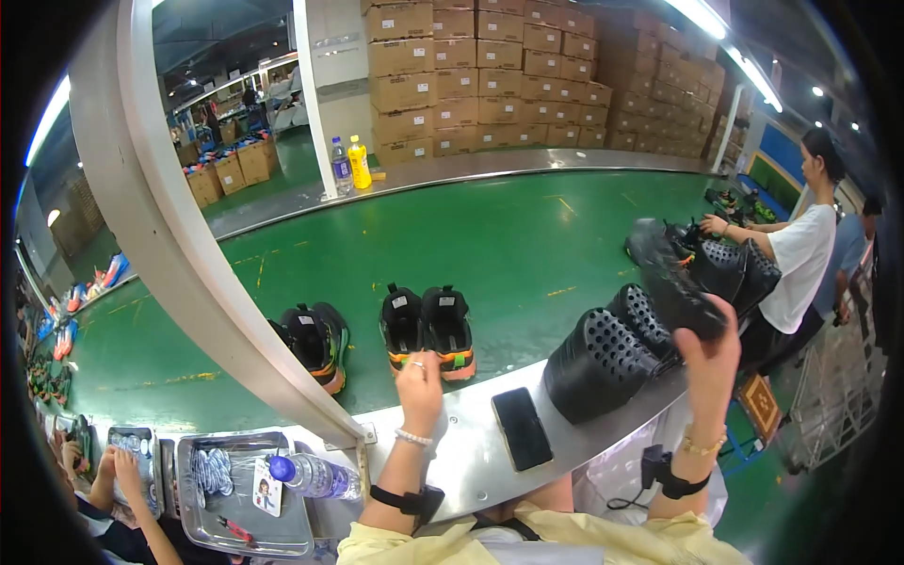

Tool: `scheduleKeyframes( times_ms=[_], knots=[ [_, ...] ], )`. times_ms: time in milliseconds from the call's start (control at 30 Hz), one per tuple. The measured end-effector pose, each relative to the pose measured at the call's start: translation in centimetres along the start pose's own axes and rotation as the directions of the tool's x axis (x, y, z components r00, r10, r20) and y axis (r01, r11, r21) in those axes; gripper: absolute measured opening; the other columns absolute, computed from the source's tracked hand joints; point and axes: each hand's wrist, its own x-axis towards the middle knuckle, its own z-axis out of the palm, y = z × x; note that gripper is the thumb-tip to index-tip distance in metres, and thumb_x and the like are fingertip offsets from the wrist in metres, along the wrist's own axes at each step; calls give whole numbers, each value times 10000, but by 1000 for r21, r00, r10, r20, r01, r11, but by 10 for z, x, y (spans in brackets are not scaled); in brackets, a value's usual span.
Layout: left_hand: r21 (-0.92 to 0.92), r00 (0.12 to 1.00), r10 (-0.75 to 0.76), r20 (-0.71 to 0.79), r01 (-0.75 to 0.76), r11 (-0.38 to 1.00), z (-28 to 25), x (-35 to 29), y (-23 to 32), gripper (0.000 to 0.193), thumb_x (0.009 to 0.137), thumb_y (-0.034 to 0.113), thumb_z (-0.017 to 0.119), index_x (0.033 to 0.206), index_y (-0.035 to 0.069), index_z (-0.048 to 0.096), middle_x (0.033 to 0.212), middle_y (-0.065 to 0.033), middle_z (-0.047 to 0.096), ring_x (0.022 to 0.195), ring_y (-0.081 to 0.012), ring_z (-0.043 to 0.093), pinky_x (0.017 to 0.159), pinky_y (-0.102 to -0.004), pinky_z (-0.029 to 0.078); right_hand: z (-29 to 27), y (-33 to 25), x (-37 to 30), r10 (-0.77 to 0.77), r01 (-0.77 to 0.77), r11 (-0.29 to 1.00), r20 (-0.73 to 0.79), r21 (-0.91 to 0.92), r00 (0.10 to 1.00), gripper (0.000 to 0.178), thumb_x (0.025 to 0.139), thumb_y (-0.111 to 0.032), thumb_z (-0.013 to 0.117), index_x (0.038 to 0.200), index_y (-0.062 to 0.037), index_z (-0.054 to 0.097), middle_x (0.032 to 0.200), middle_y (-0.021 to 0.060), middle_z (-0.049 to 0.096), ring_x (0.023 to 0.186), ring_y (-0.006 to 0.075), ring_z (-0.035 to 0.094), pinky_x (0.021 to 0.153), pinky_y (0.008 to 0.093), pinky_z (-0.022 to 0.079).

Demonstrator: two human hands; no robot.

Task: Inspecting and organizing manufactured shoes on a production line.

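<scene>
A pair of black sneakers with orange and green trim, the left shoe (402, 320) and the right shoe (446, 325), stands side by side on the green belt. My left hand (419, 384) is closed at their near ends, fingers curled in, and whatever they pinch is hidden. On the right, my right hand (711, 344) wraps round the near end of a glossy black shoe-shaped piece (670, 273), which is raised and tilted. Just left of it, large black perforated boot-shaped pieces (598, 367) sit on the metal ledge. A dark phone (521, 428) lies between my forearms.
Another black sneaker pair (315, 344) stands behind a white post (179, 198). A metal tray (301, 532) and a purple-capped bottle (315, 476) are at lower left. A co-worker (796, 254) handles shoes at right. Two drink bottles (359, 163) stand on the far ledge, before stacked cartons (499, 85).
</scene>
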Motion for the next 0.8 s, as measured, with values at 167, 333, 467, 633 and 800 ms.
scheduleKeyframes(
  times_ms=[167, 333, 467, 633, 800],
  knots=[
    [79, 951, -231, 206, 219, 973, 12, -30, -1, 386, 884, 159, 636, 1243, 41, 559, 1226, -188, 553, 964, -349, 640, 841, -400, 506, 140, 12, -19, -25, 366, 793, 575, -487, 818, 498, 801, -387, 734, 986, 50, 581, 852, 258, 648, 808, 433, 637, 703, 466, 508],
    [135, 965, -159, 209, 132, 982, 22, -28, -18, 428, 865, 178, 657, 1260, 53, 549, 1401, -216, 433, 1187, -408, 521, 970, -443, 449, 246, 70, 3, 251, 462, 654, 748, -599, 614, 374, 757, -315, 762, 877, 27, 668, 838, 207, 670, 819, 364, 675, 752, 416, 558],
    [70, 954, -217, 206, 207, 976, 19, -27, -33, 430, 834, 148, 687, 1235, 59, 561, 1387, -208, 448, 1191, -386, 523, 957, -413, 459, 288, 124, -13, 57, 600, 588, 768, -542, 638, 339, 738, -323, 774, 837, -12, 683, 809, 155, 680, 810, 320, 685, 736, 381, 562],
    [71, 951, -251, 183, 242, 968, 15, -27, -38, 439, 829, 135, 696, 1237, 47, 559, 1403, -198, 436, 948, -304, 659, 856, -381, 517, 308, 132, -19, 69, 703, 477, 820, -527, 568, 409, 737, -406, 769, 799, -13, 673, 829, 170, 683, 784, 324, 687, 697, 388, 561],
    [47, 935, -297, 196, 293, 955, 12, -27, -37, 445, 821, 138, 707, 1235, 58, 564, 1414, -202, 428, 866, -278, 682, 845, -396, 513, 326, 130, -13, 344, 549, 473, 718, -689, 606, 416, 658, -387, 832, 855, -36, 725, 873, 137, 706, 861, 289, 701, 758, 377, 573]
  ],
)
